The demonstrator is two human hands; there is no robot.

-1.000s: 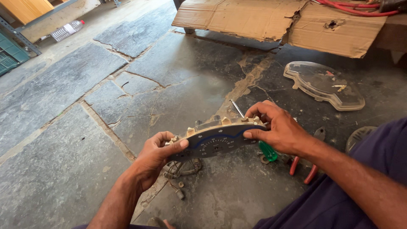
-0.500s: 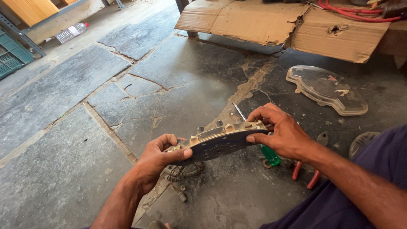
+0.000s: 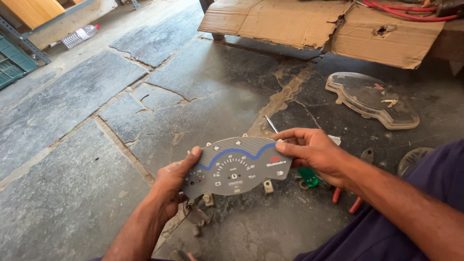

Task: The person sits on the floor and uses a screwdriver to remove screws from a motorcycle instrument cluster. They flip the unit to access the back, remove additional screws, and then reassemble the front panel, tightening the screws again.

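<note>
Both forearms reach in from the bottom edge, and the grey instrument cluster panel [image 3: 237,166] is held between them above the stone floor [image 3: 72,145], its dial face tilted up toward the camera. The left hand [image 3: 171,186] pinches the panel's left end, thumb on the face and fingers curled behind. The right hand [image 3: 314,152] grips the right end, thumb and fingers pressed together on its edge. Beneath lie red-handled pliers [image 3: 345,198] and a green-handled tool [image 3: 308,176]; a clear plastic cover [image 3: 372,99] rests well apart, near torn cardboard [image 3: 290,21].
</note>
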